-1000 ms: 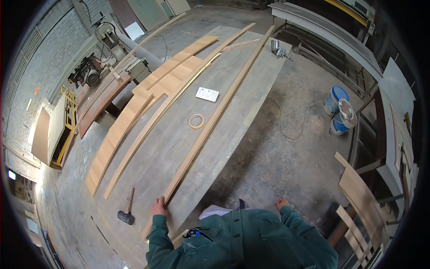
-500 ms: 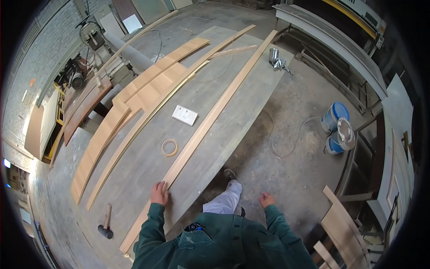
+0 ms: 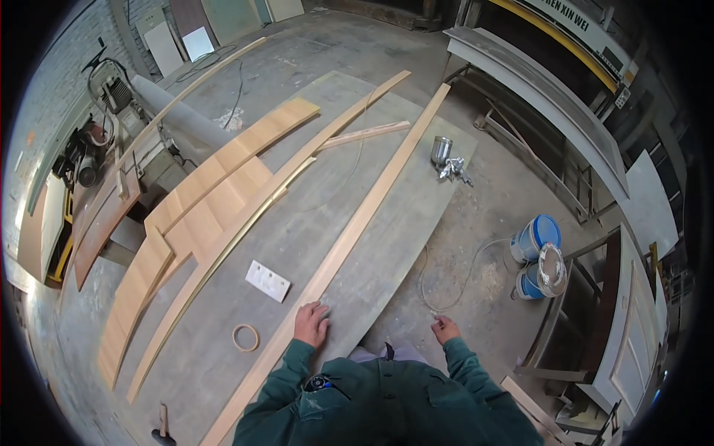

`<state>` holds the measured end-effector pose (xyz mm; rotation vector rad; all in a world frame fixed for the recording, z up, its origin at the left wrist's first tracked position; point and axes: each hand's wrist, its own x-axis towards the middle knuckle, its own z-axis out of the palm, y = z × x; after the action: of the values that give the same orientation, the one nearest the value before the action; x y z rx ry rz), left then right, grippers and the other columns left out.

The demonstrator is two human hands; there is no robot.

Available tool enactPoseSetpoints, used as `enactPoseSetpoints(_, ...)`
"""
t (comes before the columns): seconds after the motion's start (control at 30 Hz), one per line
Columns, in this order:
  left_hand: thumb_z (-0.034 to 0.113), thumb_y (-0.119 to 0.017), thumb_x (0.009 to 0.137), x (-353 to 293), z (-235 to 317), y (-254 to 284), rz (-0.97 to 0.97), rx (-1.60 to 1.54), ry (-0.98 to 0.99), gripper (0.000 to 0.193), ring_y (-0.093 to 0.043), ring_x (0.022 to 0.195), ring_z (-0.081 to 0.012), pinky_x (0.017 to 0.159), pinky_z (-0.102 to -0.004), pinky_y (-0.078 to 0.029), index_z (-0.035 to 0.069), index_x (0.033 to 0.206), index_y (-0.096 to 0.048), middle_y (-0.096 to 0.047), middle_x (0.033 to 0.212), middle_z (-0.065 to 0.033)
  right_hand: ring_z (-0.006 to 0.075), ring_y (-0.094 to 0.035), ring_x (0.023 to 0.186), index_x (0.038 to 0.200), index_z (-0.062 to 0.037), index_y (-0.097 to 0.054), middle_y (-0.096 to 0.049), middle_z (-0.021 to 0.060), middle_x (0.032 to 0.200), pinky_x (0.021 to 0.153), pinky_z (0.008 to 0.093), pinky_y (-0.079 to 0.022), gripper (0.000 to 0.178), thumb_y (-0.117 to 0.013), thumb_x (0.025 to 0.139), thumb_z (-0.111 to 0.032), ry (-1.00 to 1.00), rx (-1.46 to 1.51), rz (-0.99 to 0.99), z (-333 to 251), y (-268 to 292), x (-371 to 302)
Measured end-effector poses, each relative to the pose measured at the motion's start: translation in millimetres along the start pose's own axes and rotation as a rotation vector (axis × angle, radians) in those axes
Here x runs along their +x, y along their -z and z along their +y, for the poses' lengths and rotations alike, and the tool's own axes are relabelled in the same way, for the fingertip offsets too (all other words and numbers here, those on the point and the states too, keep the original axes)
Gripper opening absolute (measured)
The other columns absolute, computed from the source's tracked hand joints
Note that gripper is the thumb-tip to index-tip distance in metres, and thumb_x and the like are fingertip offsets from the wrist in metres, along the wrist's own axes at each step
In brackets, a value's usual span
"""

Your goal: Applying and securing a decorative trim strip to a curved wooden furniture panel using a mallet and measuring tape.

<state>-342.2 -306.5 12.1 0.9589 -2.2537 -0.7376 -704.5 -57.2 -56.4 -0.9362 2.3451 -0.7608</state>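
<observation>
A long straight wooden strip (image 3: pixel 372 201) runs diagonally along the grey tabletop. My left hand (image 3: pixel 311 324) lies over its right edge near me, palm down with the fingers slightly apart. My right hand (image 3: pixel 446 329) is held out over the floor beyond the table edge. Its fingers are pinched together; anything between them is too small to make out. Left of the strip lie a white plate with holes (image 3: pixel 268 281) and a roll of tape (image 3: pixel 245 337). A hammer (image 3: pixel 163 427) lies at the lower left.
Curved wooden panels (image 3: pixel 201 178) and thin curved strips (image 3: pixel 201 275) cover the table's left side. A spray gun (image 3: pixel 451 160) sits at the far right corner. Blue-and-white buckets (image 3: pixel 537 238) stand on the floor to the right, near a thin hose (image 3: pixel 424 286). A long bench (image 3: pixel 550 97) stands behind.
I have moved forward along the table, so things sit lower in view. My left hand has shifted farther along the strip. My right hand stays off the table.
</observation>
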Motion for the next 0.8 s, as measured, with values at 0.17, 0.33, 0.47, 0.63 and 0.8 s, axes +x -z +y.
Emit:
enactPoseSetpoints(0.17, 0.006, -0.07, 0.073, 27.4, 8.9, -22.4, 0.125, 0.013, 0.131, 0.036, -0.055, 0.108, -0.0375, 0.095, -0.0464, -0.044, 0.007, 0.109, -0.066, -0.059, 0.116, -0.0161, 0.027, -0.066, 0.08, 0.115, -0.0031, -0.065, -0.067, 0.0139, 0.092, 0.076, 0.0365, -0.054, 0.037, -0.068, 0.083, -0.021, 0.275, -0.043, -0.148, -80.7, 17.6, 142.1)
enactPoseSetpoints(0.33, 0.008, -0.071, 0.074, 40.0, 33.1, -33.6, 0.21, 0.131, 0.288, 0.036, -0.055, 0.107, -0.0375, 0.095, -0.0468, -0.044, 0.007, 0.11, -0.065, -0.059, 0.115, -0.0158, 0.0354, -0.061, 0.101, 0.118, -0.0041, -0.063, -0.065, 0.0181, 0.106, 0.089, 0.0423, -0.05, 0.036, -0.062, 0.087, -0.022, 0.723, -0.035, -0.108, -217.0, 2.0, 311.3)
enactPoseSetpoints(0.47, 0.007, -0.07, 0.076, 30.6, 60.0, -44.3, 0.373, 0.182, 0.576, 0.035, -0.057, 0.106, -0.0379, 0.095, -0.0457, -0.046, 0.007, 0.11, -0.065, -0.061, 0.113, -0.0156, 0.0388, -0.057, 0.11, 0.12, -0.0053, -0.061, -0.062, 0.0193, 0.117, 0.096, 0.0444, -0.047, 0.036, -0.062, 0.087, -0.019, 0.98, -0.097, -0.214, -344.0, -38.1, 409.9)
enactPoseSetpoints(0.63, 0.006, -0.069, 0.078, 21.3, 115.2, -57.7, 0.457, 0.286, 0.832, 0.035, -0.058, 0.107, -0.0375, 0.092, -0.0448, -0.048, 0.008, 0.112, -0.065, -0.062, 0.113, -0.0161, 0.0395, -0.055, 0.113, 0.125, -0.0071, -0.057, -0.056, 0.0176, 0.127, 0.096, 0.0462, -0.047, 0.042, -0.064, 0.084, -0.015, 1.171, -0.253, -0.34, -433.7, -125.5, 493.1)
enactPoseSetpoints(0.8, 0.006, -0.07, 0.079, 0.0, 178.5, -103.9, 0.59, 0.361, 1.162, 0.035, -0.058, 0.106, -0.0357, 0.092, -0.0421, -0.048, 0.011, 0.113, -0.065, -0.063, 0.113, -0.0136, 0.0352, -0.049, 0.122, 0.133, -0.0154, -0.05, -0.051, 0.0125, 0.133, 0.1, 0.0461, -0.045, 0.061, -0.061, 0.075, -0.001, 1.401, -0.609, -0.418, -493.8, -186.3, 506.8)
